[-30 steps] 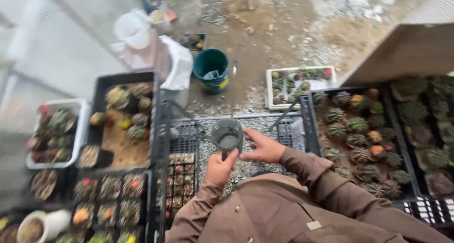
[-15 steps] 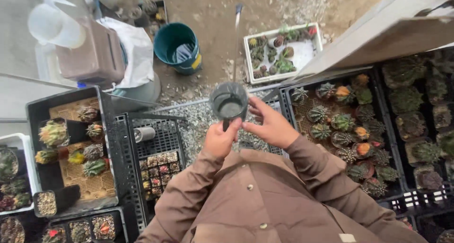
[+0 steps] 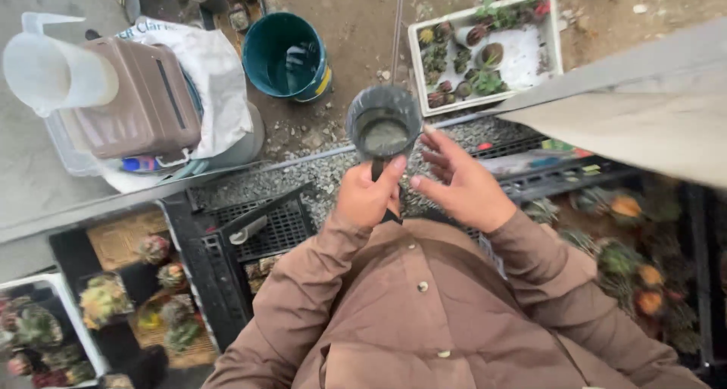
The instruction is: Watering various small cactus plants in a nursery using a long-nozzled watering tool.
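Below you, bare brown dirt floor (image 3: 356, 10) with a strip of grey gravel (image 3: 303, 173), pale concrete slab (image 3: 30, 162) at left, slanted grey board (image 3: 644, 109) at right, black slatted plastic crates (image 3: 265, 222) underfoot, flat even daylight.

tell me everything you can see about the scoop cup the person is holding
The scoop cup is a round, dark grey cup, dusty and plastic-looking, with a dark handle running down from its rim. It is held about level, mouth up, with pale gritty material inside. The left hand grips the handle, thumb on top; the right hand hovers beside it with fingers spread. It hangs above a gravel strip.
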